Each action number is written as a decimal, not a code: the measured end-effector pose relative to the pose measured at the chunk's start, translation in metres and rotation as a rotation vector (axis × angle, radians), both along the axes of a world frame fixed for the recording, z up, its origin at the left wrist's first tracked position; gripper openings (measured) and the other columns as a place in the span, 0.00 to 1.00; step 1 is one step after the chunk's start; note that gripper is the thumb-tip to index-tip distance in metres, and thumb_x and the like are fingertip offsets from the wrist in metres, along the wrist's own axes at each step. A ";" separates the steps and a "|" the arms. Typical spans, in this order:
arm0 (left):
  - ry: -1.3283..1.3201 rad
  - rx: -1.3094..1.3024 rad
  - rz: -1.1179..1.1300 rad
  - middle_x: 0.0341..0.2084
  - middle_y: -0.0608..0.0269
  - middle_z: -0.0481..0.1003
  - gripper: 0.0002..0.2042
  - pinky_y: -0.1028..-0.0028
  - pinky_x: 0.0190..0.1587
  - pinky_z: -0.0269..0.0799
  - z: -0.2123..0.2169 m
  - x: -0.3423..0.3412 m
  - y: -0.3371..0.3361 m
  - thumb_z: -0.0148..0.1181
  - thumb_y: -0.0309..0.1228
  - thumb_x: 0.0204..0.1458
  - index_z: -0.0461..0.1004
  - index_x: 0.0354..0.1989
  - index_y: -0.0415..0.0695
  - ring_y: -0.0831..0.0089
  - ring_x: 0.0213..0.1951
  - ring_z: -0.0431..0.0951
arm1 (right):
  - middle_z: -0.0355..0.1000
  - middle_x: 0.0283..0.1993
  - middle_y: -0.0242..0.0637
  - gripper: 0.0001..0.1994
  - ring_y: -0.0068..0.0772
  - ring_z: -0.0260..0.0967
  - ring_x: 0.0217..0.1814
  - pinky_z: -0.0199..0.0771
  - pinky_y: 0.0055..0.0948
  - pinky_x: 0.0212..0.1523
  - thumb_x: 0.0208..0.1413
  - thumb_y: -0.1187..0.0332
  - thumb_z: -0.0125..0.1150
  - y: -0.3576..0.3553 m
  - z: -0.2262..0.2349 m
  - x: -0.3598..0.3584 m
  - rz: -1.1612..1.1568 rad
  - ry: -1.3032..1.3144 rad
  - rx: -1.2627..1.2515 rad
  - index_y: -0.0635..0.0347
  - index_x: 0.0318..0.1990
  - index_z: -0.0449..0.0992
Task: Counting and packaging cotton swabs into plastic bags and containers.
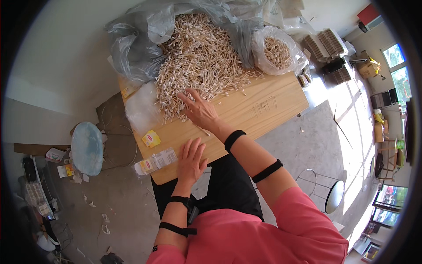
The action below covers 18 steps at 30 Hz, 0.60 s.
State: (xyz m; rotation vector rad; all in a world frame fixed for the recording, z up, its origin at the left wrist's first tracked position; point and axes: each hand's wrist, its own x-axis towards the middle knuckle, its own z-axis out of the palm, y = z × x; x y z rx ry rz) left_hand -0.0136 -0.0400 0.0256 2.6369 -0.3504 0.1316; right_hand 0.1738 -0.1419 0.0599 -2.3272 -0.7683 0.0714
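Observation:
A large heap of cotton swabs (198, 53) with wooden sticks spreads over the wooden table (268, 105). At the near edge of the heap is my right hand (202, 113), its fingers apart and reaching onto the loose swabs, with nothing visibly gripped. My left hand (190, 162) lies with outstretched fingers on the table's near side. Right beside its fingertips is a clear packet (156, 162) of swabs with a yellow and white label. A small yellow card (151, 139) lies beyond that packet, near a stack of clear plastic bags (143, 108).
Grey plastic sheeting (136, 48) surrounds the heap's far side. A clear bag of swabs (278, 53) stands at the table's far right. A blue round stool (87, 148) is on the left, another stool (335, 196) on the right. Bundled packs (325, 44) sit beyond the table.

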 end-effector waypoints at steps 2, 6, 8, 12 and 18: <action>0.001 -0.009 -0.010 0.66 0.59 0.61 0.29 0.52 0.70 0.50 0.000 0.000 -0.002 0.63 0.35 0.50 0.65 0.62 0.46 0.53 0.68 0.56 | 0.58 0.65 0.46 0.28 0.55 0.71 0.52 0.77 0.45 0.46 0.52 0.67 0.63 0.011 -0.013 -0.001 -0.018 -0.124 -0.011 0.44 0.63 0.66; -0.013 -0.015 -0.025 0.66 0.57 0.60 0.28 0.52 0.70 0.50 -0.002 0.001 -0.005 0.63 0.35 0.50 0.65 0.62 0.45 0.53 0.68 0.56 | 0.59 0.62 0.44 0.25 0.53 0.73 0.50 0.78 0.46 0.44 0.51 0.65 0.65 0.004 -0.030 -0.003 -0.074 -0.144 -0.037 0.46 0.59 0.68; -0.016 -0.023 -0.027 0.66 0.57 0.60 0.28 0.52 0.70 0.50 -0.003 0.003 -0.007 0.63 0.35 0.50 0.65 0.62 0.45 0.53 0.68 0.56 | 0.59 0.61 0.44 0.23 0.53 0.72 0.50 0.77 0.46 0.44 0.51 0.66 0.65 -0.017 -0.037 -0.009 -0.091 -0.180 0.002 0.47 0.57 0.69; -0.007 0.031 -0.005 0.66 0.58 0.60 0.28 0.52 0.71 0.50 -0.004 -0.002 0.005 0.62 0.38 0.52 0.65 0.62 0.46 0.54 0.68 0.56 | 0.59 0.61 0.44 0.20 0.54 0.71 0.50 0.77 0.46 0.43 0.52 0.69 0.63 -0.032 -0.033 -0.028 -0.081 -0.120 -0.007 0.51 0.53 0.71; -0.057 -0.050 0.047 0.65 0.56 0.61 0.29 0.50 0.70 0.51 -0.016 -0.011 0.010 0.62 0.37 0.48 0.66 0.60 0.44 0.50 0.67 0.57 | 0.64 0.65 0.37 0.12 0.52 0.46 0.76 0.63 0.40 0.68 0.50 0.71 0.62 -0.029 -0.063 -0.020 0.239 -0.416 -0.465 0.54 0.44 0.79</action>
